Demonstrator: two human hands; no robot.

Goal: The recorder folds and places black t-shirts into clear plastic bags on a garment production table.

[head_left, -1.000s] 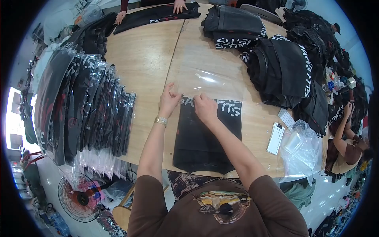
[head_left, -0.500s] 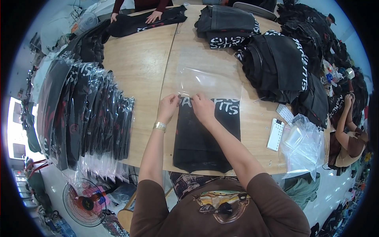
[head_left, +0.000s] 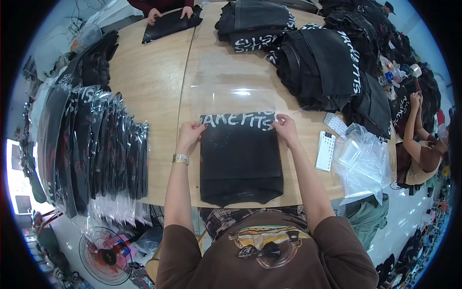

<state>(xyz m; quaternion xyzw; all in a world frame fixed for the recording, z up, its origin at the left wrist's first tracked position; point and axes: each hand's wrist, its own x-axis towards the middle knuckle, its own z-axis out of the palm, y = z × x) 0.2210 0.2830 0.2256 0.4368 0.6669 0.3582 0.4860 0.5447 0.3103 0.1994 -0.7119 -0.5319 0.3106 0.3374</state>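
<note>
A folded black shirt point(head_left: 240, 154) with white lettering along its far end lies flat on the table in front of me. Beyond that end stretches a clear plastic bag point(head_left: 233, 94), its near edge meeting the shirt's far end. My left hand point(head_left: 189, 135) is closed in a pinch at the far left corner, where bag and shirt meet. At the far right corner my right hand point(head_left: 287, 130) pinches the same way. The thin film hides whether the fingers also grip cloth, and how far the shirt sits inside the bag is hard to see.
Bagged black garments point(head_left: 96, 149) stand in a row at left. Piles of folded black shirts point(head_left: 317, 62) lie at far right, near a white perforated card point(head_left: 326, 151) and loose clear bags point(head_left: 363, 164). Across the table, a person's hands point(head_left: 154, 16) handle another dark garment.
My hands have moved apart from the bag's left part to the two far corners of the shirt. The lettering is now uncovered. The person opposite has folded their garment smaller.
</note>
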